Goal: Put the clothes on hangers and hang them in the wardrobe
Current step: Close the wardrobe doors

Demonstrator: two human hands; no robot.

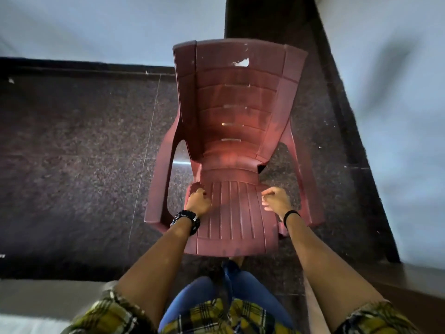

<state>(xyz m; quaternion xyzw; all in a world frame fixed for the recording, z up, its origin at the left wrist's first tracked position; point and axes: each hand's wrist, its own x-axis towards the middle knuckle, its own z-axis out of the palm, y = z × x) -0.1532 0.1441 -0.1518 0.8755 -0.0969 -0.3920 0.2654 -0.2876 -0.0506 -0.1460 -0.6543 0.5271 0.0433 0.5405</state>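
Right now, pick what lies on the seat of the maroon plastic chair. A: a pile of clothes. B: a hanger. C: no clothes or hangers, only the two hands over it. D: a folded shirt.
C: the ribbed seat of the chair shows bare plastic, with only the left hand and right hand above it.

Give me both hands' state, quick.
Left hand: fingers curled, holding nothing visible, over the maroon plastic chair seat.
Right hand: fingers curled, nothing visible in it, over the seat's right side.
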